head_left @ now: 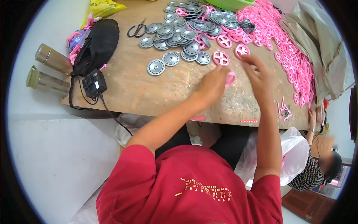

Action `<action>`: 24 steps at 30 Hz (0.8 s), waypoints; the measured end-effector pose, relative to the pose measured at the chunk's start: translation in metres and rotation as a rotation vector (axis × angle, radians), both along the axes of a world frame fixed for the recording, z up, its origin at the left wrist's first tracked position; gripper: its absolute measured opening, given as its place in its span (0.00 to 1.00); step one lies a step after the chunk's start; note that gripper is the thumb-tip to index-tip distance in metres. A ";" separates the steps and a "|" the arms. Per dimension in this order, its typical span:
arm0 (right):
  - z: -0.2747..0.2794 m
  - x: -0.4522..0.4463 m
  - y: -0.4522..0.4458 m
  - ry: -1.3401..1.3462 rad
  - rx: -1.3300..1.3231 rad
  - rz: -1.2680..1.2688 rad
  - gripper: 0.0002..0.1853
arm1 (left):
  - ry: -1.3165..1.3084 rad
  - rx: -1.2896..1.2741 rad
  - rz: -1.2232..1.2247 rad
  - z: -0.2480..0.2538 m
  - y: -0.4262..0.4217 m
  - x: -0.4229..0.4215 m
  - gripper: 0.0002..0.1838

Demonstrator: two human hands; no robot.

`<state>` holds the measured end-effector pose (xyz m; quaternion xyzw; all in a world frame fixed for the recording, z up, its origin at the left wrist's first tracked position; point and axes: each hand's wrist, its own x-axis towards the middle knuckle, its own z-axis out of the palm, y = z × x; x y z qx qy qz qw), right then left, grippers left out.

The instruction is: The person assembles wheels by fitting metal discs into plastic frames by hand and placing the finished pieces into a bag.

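My left hand [213, 86] is closed on a pink wheel [230, 79], seen edge-on and partly hidden by the fingers. Held a little above the table, my right hand [258, 74] has its fingers curved and apart, slightly blurred. Its fingertips are at the lower edge of a spoked pink wheel [242, 50]; whether they touch it I cannot tell. Another spoked pink wheel [221, 58] lies flat just beyond my left hand. Several grey wheel discs [171, 59] lie to the left, and more are heaped behind them.
A large heap of pink wheels [294, 67] runs along the right side beside a beige cloth sack [317, 41]. Small pink pins [284, 111] lie near the front edge. Scissors [138, 30], a black adapter [94, 83] and two bottles [48, 80] are left. A person [309, 170] sits at right.
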<state>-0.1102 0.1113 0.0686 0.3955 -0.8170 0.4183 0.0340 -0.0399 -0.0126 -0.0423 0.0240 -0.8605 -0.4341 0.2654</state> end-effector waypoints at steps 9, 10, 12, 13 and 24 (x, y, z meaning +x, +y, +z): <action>-0.094 -0.037 -0.098 0.271 0.382 0.093 0.20 | -0.243 0.480 0.006 0.002 -0.034 0.087 0.11; -0.095 -0.035 -0.099 0.315 0.396 0.064 0.22 | -0.218 0.776 -0.004 0.003 -0.040 0.090 0.12; -0.093 -0.035 -0.097 0.317 0.442 0.046 0.24 | -0.218 1.161 -0.038 0.006 -0.054 0.096 0.18; -0.092 -0.035 -0.095 0.315 0.449 0.046 0.24 | -0.220 1.168 -0.040 0.007 -0.057 0.096 0.18; -0.045 0.047 -0.041 -0.600 -0.151 -0.021 0.12 | -0.169 1.320 -0.053 0.015 -0.048 0.088 0.22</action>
